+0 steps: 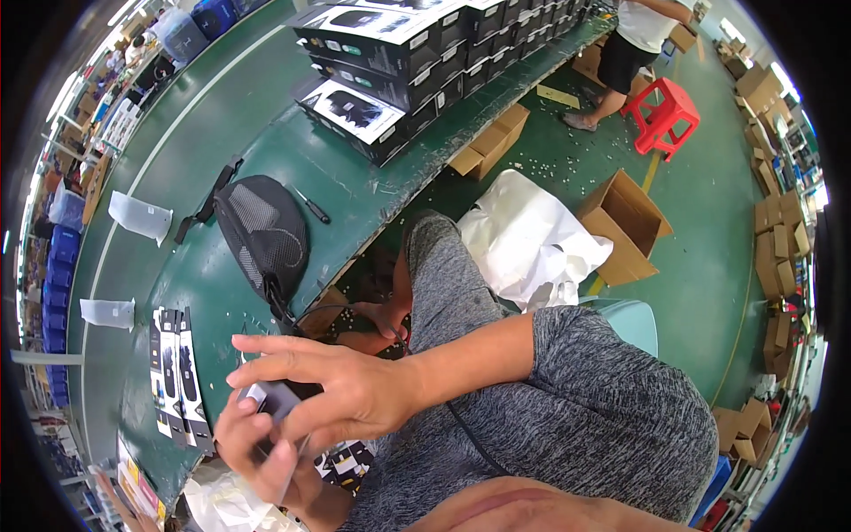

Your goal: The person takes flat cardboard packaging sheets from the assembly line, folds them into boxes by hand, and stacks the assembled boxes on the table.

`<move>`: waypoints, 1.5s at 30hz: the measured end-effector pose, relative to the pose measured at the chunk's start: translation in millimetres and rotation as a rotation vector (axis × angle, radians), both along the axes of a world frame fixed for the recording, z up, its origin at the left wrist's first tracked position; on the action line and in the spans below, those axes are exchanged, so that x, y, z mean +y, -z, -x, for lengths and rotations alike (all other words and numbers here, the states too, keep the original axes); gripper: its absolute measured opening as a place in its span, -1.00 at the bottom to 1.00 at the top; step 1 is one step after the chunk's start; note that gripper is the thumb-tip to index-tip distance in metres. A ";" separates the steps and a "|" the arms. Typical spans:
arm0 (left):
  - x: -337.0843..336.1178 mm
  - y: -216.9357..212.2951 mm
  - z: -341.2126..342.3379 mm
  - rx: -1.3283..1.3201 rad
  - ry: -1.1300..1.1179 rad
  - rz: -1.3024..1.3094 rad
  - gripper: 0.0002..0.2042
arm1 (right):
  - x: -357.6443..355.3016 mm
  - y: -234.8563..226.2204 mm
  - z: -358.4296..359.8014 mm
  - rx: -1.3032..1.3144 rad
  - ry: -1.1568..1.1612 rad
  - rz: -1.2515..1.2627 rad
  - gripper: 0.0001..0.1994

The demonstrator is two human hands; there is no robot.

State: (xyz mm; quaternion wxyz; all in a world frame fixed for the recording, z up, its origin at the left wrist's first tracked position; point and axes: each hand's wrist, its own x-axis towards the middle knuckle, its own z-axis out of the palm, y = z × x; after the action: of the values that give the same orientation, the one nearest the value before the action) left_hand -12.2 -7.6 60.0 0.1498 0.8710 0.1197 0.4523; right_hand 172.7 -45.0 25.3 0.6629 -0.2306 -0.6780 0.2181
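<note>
- Right hand [341, 386]: reaches across from the right with the index finger stretched out to the left; thumb and remaining fingers are closed on the small dark rectangular device [282, 396].
- Left hand [257, 448]: sits just below the right hand, fingers curled up around the underside of the same device (both hands hold it between them).
- Small dark rectangular device: held above the near edge of the green-topped bench [222, 115], low and left of centre in the head view; most of it is covered by the fingers, so its exact shape cannot be told.
- Thin black cable [461, 426]: runs from the hands down across the grey shirt.
- Black mesh pouch [263, 232]: lies on the bench just above the hands, apart from them.
- Narrow black-and-white printed cards [177, 372]: lie side by side on the bench, just left of the hands.
- Small black-handled screwdriver [313, 207]: lies on the bench beside the pouch, to its right.
- Stacked black-and-white printed boxes [399, 53]: stand in rows at the far end of the bench.
- Open brown cardboard cartons [625, 226]: stand on the green floor to the right, near a red plastic stool [663, 113] and another person's legs [612, 84].
</note>
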 end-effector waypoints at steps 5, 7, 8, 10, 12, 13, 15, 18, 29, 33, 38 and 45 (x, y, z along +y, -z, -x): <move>-12.7 12.7 -9.5 -0.083 -0.158 -0.069 -0.64 | -10.0 1.4 15.5 0.076 0.128 -0.048 -0.67; -21.0 16.6 -23.7 -0.207 -0.233 -0.047 -0.64 | -7.6 3.4 15.1 0.113 0.140 -0.060 -0.68; -20.4 18.0 -20.7 -0.175 -0.251 -0.054 -0.62 | -6.9 3.6 13.3 0.151 0.112 -0.079 -0.70; -21.3 23.0 -22.4 -0.209 -0.312 0.000 -0.60 | -3.7 0.7 13.0 0.214 0.076 -0.096 -0.69; -24.1 19.9 -23.4 -0.189 -0.335 0.012 -0.59 | -6.0 -3.0 13.6 0.223 0.079 -0.053 -0.67; -25.2 19.0 -23.6 -0.169 -0.367 0.020 -0.58 | -6.8 -4.1 12.5 0.232 0.072 -0.012 -0.65; -18.2 30.8 -8.4 -0.193 -0.335 -0.015 -0.55 | -5.1 -8.0 14.9 0.262 0.053 -0.031 -0.65; -21.2 30.6 -26.5 -0.737 -0.277 0.332 -0.41 | 0.6 -6.2 14.9 0.301 -0.092 -0.107 -0.57; -3.0 39.7 28.6 -0.078 -0.144 0.388 0.27 | -6.7 3.6 33.9 0.571 -0.301 0.677 -0.11; 3.3 8.0 18.8 0.122 -0.201 0.174 0.08 | -9.6 8.1 41.1 0.839 -0.544 0.848 -0.45; 6.0 13.4 20.3 0.133 -0.215 0.190 0.02 | -3.0 17.5 38.8 0.777 -0.589 0.899 -0.48; 5.4 16.5 25.1 0.136 -0.234 0.210 0.02 | 0.4 22.1 41.0 0.701 -0.552 0.922 -0.48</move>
State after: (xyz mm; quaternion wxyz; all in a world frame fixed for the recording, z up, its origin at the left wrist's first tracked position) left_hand -37.3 -2.3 43.5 0.1777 0.8595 0.2765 0.3915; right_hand 131.7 -44.6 3.1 0.5975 -0.2237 -0.2922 0.7124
